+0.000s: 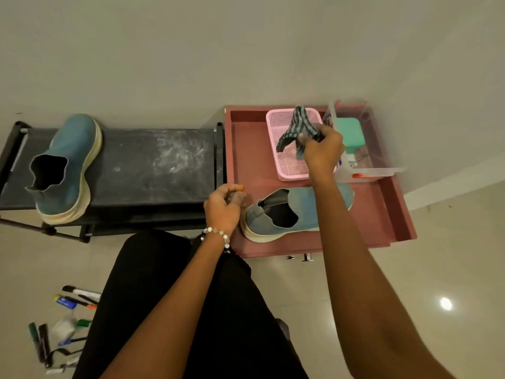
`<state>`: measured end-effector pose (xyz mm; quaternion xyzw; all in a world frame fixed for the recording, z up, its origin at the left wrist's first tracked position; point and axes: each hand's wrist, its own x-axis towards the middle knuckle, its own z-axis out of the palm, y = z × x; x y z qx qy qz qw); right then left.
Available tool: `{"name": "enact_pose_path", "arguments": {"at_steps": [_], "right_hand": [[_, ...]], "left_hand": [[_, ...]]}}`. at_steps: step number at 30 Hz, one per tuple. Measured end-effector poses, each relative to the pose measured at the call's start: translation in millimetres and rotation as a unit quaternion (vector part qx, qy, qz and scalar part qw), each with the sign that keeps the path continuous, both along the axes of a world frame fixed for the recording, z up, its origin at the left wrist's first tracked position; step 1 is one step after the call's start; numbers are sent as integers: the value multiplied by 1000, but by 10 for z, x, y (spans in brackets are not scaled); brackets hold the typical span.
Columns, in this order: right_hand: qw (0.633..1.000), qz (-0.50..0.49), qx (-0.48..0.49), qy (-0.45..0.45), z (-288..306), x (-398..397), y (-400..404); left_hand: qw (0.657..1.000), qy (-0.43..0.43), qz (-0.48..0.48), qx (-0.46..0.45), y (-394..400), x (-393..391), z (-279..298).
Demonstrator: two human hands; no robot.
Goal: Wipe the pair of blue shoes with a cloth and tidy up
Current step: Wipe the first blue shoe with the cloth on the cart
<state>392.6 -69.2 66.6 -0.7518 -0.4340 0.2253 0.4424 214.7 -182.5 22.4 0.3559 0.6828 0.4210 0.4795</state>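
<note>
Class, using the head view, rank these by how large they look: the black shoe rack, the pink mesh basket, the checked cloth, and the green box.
1. Black shoe rack
2. Pink mesh basket
3. and 4. Checked cloth and green box: they look alike, and the right hand covers part of the cloth, so no ranking.

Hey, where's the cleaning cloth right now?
In the head view, the checked cloth is on the right, gripped in the right hand over the pink basket inside the red tray.
</note>
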Motion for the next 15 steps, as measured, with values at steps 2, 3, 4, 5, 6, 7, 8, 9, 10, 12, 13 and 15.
{"name": "enact_pose_path", "arguments": {"at_steps": [2, 3, 4, 5, 6, 7, 8, 9, 10, 12, 13, 15], "right_hand": [[995, 18, 33, 93, 255, -25, -410], [989, 33, 44, 135, 378, -44, -634], [984, 47, 46, 168, 482, -56, -852], [978, 63, 46, 194, 576, -67, -1079], [973, 77, 41, 212, 660, -77, -1299], [968, 91, 35, 230, 723, -87, -1510], [962, 107, 30, 251, 772, -108, -1700], [953, 125, 23, 274, 803, -141, -1860], [945, 141, 13, 296, 811, -185, -1986], [931, 160, -10, 328, 801, -284, -2182], [923, 164, -17, 348, 792, -322, -2263], [902, 171, -30, 396, 775, -356, -2390]], "left_hand": [[1000, -8, 2, -4, -47, -8, 84], [1000, -15, 4, -1, -90, -7, 153], [1000, -27, 11, 3, -152, -1, 243], [999, -43, 20, 7, -231, 8, 350], [998, -60, 29, 17, -324, 19, 458], [996, -78, 33, 30, -429, 25, 564], [994, -94, 30, 47, -545, 32, 678], [992, -107, 15, 66, -661, 43, 788], [990, -118, -11, 80, -773, 56, 885], [984, -147, -72, 76, -979, 104, 1042], [979, -168, -93, 66, -1071, 139, 1090], [972, -209, -98, 50, -1212, 203, 1142]]}}
